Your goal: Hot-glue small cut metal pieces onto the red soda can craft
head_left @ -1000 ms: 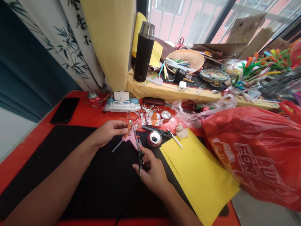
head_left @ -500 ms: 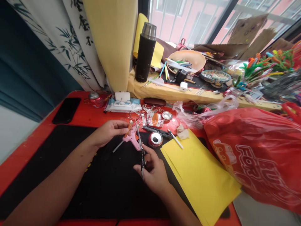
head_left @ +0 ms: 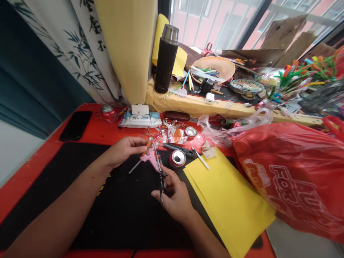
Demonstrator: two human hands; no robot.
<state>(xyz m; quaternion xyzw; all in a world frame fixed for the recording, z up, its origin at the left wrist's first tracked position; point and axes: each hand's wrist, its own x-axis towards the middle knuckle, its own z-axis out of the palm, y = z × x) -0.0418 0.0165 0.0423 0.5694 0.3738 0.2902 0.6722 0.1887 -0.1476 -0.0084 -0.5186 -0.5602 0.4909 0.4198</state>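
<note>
A red counter [head_left: 88, 125] with a black mat [head_left: 115, 215] sits beneath a window [head_left: 215, 25]. At mid-frame, the left hand [head_left: 125, 151] pinches a pink glue gun [head_left: 150, 157], its glue stick [head_left: 134, 167] pointing lower left. The right hand [head_left: 174, 200] grips narrow scissors [head_left: 161, 182], their long axis nearly upright in the frame.

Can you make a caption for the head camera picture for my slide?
Left hand holds a pink plastic glue gun; right hand grips slim metal scissors.
</note>
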